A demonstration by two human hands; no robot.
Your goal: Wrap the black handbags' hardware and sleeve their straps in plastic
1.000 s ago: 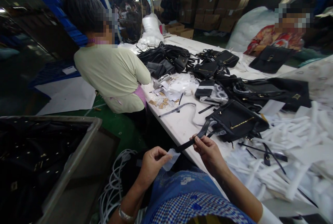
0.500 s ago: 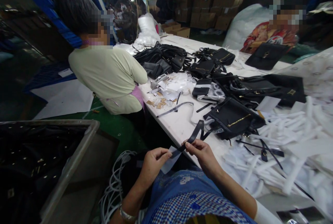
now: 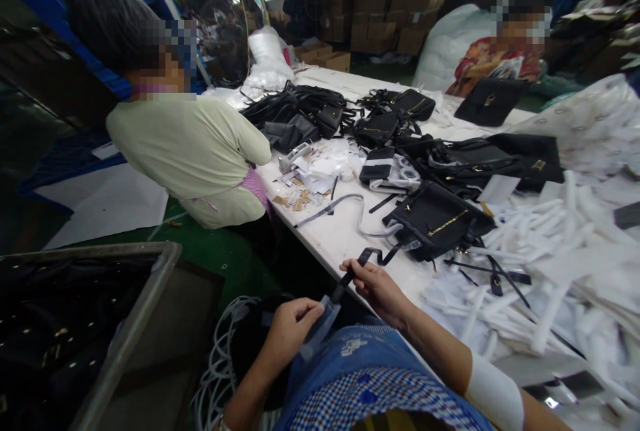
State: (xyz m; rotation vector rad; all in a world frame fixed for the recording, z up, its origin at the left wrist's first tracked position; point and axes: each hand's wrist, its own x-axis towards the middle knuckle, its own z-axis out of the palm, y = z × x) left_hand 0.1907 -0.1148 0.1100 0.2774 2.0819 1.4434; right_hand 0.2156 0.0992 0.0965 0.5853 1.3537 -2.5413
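My right hand is closed on a black strap just over the table's near edge. The strap's far part bends toward a black bag with a gold zipper. In my left hand, thumb and fingers pinch a thin, see-through plastic sleeve. The strap's lower end meets the top of this sleeve; how far it reaches inside is unclear. Both hands are in front of my blue apron.
Black bags and straps lie on the white table, with white foam strips on the right. A bin of black items stands at left. One co-worker is beside the table; another sits across it.
My right hand has slid up along the strap, away from my left hand. The left hand and the plastic sleeve have dropped slightly. The view has turned a little to the right.
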